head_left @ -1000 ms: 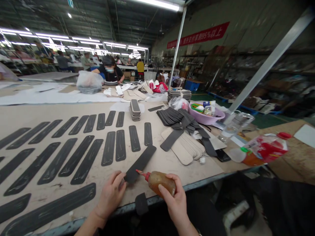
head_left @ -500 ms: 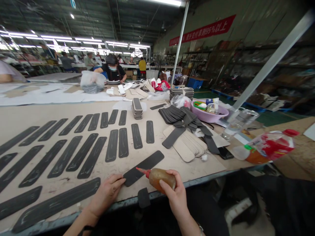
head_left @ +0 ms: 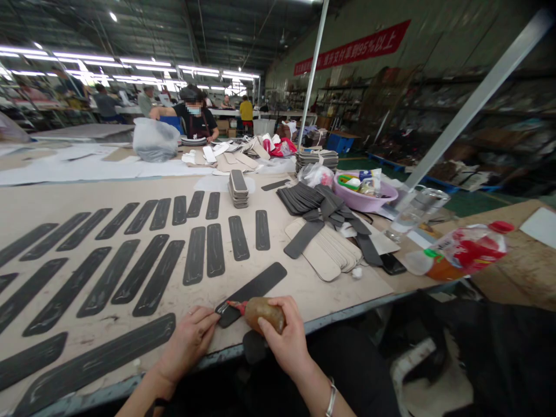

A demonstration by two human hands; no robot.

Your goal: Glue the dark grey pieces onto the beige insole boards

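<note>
right grip (head_left: 284, 333) wraps amber glue bottle (head_left: 266, 315); left grip (head_left: 191, 339) pins dark strip (head_left: 256, 289); beyond strip, purple basin (head_left: 364, 200) holds green-rimmed dish (head_left: 348, 182).

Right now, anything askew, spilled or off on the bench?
Yes: a dark piece juts past the table's front edge below the squeeze bottle, so it may get knocked. Dark strips lie jumbled, partly over pale ones. No obvious spill.
</note>
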